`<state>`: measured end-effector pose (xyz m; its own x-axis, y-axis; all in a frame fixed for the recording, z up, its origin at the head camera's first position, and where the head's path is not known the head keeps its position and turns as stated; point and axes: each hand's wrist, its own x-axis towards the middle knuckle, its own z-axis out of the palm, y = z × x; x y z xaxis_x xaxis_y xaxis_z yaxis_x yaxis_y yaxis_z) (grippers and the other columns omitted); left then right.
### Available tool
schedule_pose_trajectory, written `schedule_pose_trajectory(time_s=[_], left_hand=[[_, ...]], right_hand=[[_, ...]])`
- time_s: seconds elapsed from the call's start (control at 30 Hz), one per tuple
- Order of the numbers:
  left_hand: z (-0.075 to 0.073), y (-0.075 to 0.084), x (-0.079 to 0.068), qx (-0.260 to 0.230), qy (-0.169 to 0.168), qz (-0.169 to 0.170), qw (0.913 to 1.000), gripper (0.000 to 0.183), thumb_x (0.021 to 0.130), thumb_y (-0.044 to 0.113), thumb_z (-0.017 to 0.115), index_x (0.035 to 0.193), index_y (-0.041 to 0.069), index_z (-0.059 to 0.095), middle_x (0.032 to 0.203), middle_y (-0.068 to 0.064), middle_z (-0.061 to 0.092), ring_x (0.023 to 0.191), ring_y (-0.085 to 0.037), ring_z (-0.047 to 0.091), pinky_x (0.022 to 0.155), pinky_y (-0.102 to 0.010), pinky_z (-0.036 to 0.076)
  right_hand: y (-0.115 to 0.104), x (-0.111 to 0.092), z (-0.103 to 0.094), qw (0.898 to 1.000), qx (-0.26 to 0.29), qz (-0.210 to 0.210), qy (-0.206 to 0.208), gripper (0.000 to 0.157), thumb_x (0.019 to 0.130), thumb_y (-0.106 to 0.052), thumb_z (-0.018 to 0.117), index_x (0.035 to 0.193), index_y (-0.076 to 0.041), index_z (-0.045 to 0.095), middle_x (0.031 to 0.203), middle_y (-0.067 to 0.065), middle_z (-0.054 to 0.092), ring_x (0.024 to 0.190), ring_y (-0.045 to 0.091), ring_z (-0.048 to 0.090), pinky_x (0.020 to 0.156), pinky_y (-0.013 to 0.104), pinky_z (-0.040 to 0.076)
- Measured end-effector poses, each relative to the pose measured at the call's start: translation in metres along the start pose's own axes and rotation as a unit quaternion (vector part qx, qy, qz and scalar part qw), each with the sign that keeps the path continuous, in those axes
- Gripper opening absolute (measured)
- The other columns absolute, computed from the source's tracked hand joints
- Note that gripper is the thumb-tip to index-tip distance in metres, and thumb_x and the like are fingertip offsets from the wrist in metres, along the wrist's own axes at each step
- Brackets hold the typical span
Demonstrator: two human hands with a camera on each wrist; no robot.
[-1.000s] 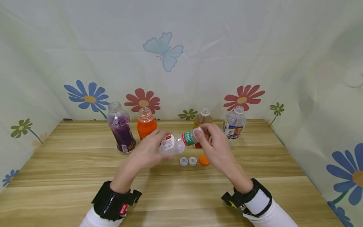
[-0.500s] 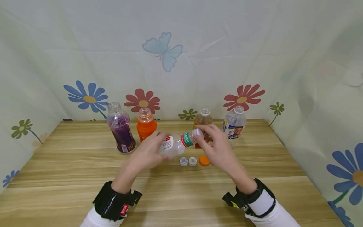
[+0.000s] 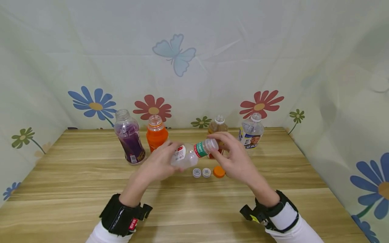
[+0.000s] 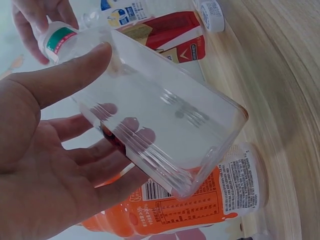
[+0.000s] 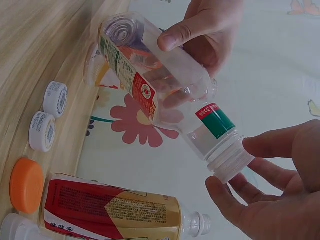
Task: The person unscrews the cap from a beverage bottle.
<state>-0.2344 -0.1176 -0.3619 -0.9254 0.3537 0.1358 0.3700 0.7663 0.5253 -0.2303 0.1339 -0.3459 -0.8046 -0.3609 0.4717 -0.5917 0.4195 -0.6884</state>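
Note:
My left hand [image 3: 156,163] grips a clear plastic bottle [image 3: 189,157] round its body, tilted with the neck up to the right. Several fingers show through its wall in the left wrist view. A green and red band [image 5: 216,120] wraps the shoulder. On the neck sits a translucent white ridged cap [image 5: 231,161], which my right hand [image 3: 238,160] pinches between thumb and fingertips. Below the bottle, two white caps [image 3: 197,173] and an orange cap [image 3: 218,172] lie in a row on the wooden table [image 3: 188,209].
Uncapped bottles stand toward the back: a purple drink [image 3: 130,140] and an orange drink [image 3: 157,135] on the left. To the right are an amber drink [image 3: 218,126], partly behind my right hand, and a clear bottle with a blue label [image 3: 251,131]. A flowered curtain [image 3: 194,84] hangs behind.
My right fingers have shifted round the cap, uncovering more of its end, and the right wrist has swung slightly outward. The left hand and bottle stay almost the same.

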Motion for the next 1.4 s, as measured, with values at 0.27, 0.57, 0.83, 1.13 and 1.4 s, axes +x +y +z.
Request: schedule_pose_trajectory(time_s=[0.27,0.57,0.83,1.13,1.4], left_hand=[[-0.0012,-0.0033,-0.0010,-0.011,-0.013,-0.003,0.9999,0.076,0.080,0.018,0.090,0.146,0.006,0.054,0.136,-0.014,0.057,0.112,-0.029,0.057,0.103,-0.051,0.049],[-0.0018,-0.0024,-0.0010,-0.011,-0.013,-0.002,0.9998,0.075,0.079,0.016,0.090,0.145,0.006,0.055,0.134,-0.013,0.058,0.111,-0.028,0.057,0.102,-0.050,0.049],[-0.0022,-0.0023,-0.0013,-0.002,-0.013,0.001,0.9999,0.073,0.079,0.015,0.091,0.143,0.006,0.057,0.132,-0.012,0.058,0.109,-0.028,0.057,0.099,-0.048,0.051],[-0.0033,-0.0014,-0.0018,0.004,-0.013,-0.001,0.9999,0.073,0.078,0.014,0.091,0.143,0.005,0.056,0.131,-0.013,0.058,0.108,-0.028,0.057,0.100,-0.049,0.051],[-0.0040,-0.0016,-0.0017,0.005,-0.019,-0.002,0.9998,0.075,0.079,0.015,0.090,0.144,0.004,0.055,0.130,-0.012,0.058,0.107,-0.027,0.057,0.100,-0.048,0.050]], right_hand=[[0.0011,0.0004,-0.0010,1.000,0.003,-0.001,-0.004,0.041,0.094,-0.002,0.073,0.134,-0.007,0.063,0.134,0.009,0.061,0.113,0.023,0.059,0.094,0.047,0.056],[0.0038,0.0003,-0.0018,0.998,-0.033,0.042,0.019,0.029,0.101,-0.019,0.069,0.127,-0.006,0.066,0.111,0.005,0.064,0.097,0.021,0.060,0.082,0.041,0.058],[0.0069,-0.0001,-0.0019,0.998,-0.019,0.059,-0.010,0.024,0.100,-0.017,0.071,0.121,-0.007,0.070,0.108,0.007,0.066,0.095,0.025,0.061,0.082,0.039,0.059],[0.0048,-0.0005,-0.0032,0.999,0.003,0.043,-0.028,0.024,0.097,-0.007,0.072,0.120,-0.007,0.067,0.119,0.006,0.064,0.102,0.026,0.062,0.089,0.039,0.059],[0.0053,0.0005,-0.0037,0.999,0.028,0.013,-0.025,0.026,0.093,0.005,0.072,0.117,-0.005,0.068,0.126,0.008,0.062,0.110,0.028,0.059,0.093,0.046,0.056]])
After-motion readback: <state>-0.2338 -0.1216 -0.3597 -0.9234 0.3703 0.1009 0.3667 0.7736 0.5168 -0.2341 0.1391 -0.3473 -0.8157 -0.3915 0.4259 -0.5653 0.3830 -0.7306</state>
